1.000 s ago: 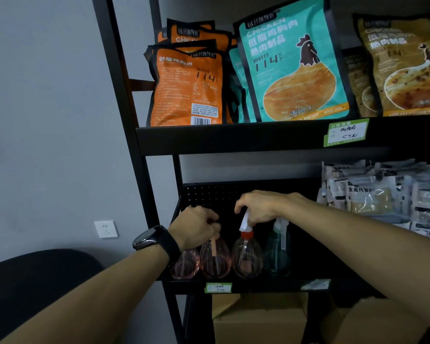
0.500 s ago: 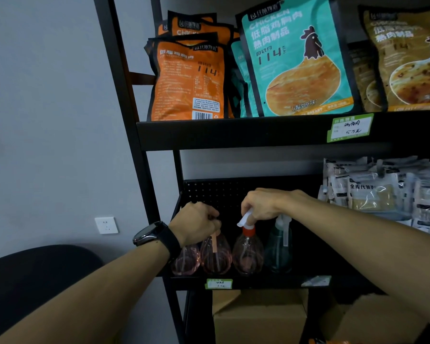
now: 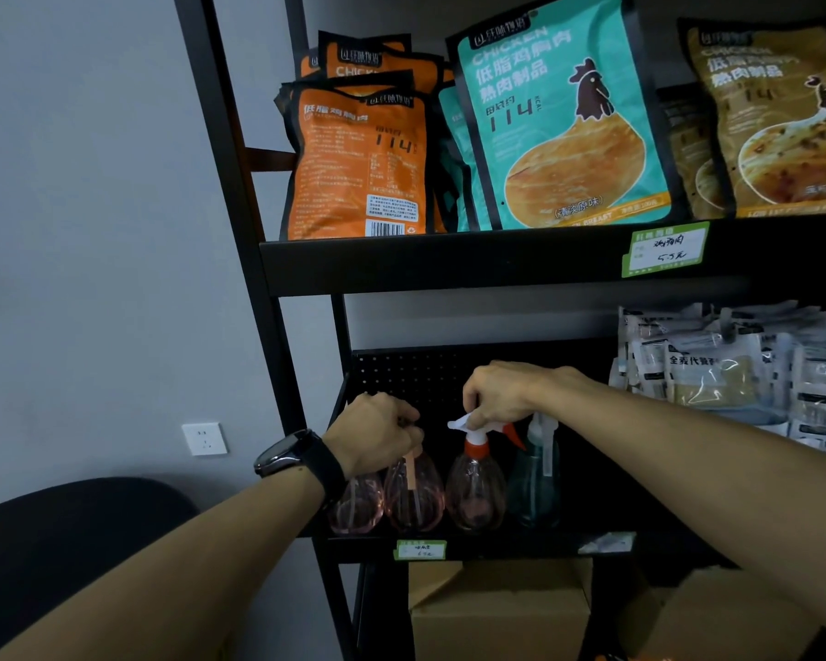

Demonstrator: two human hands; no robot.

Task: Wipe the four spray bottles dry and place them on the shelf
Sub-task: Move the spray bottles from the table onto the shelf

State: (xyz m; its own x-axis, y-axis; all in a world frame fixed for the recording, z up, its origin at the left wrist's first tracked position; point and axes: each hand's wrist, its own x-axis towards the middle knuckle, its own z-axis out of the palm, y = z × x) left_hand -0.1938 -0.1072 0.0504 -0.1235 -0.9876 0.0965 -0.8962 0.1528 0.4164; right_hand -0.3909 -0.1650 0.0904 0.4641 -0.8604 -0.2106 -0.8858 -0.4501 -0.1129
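Observation:
Several spray bottles stand in a row on the lower black shelf [image 3: 497,548]. From the left: a pink bottle [image 3: 356,510], a second pink bottle [image 3: 413,498], a third pink bottle [image 3: 475,493] with an orange collar and white nozzle, and a teal bottle [image 3: 535,489]. My left hand [image 3: 377,434], with a black watch at the wrist, is closed over the head of the second pink bottle. My right hand [image 3: 506,393] grips the white spray head of the third pink bottle. The heads of the two left bottles are hidden.
Chicken snack bags [image 3: 559,121] fill the upper shelf. White packets [image 3: 735,369] are stacked on the lower shelf's right side. Cardboard boxes [image 3: 501,608] sit below. A black chair [image 3: 68,541] is at lower left, and a wall socket [image 3: 204,438] is beside the shelf frame.
The white nozzle of the third pink bottle has swung round under my right hand and now points left. My left hand stays on the second bottle.

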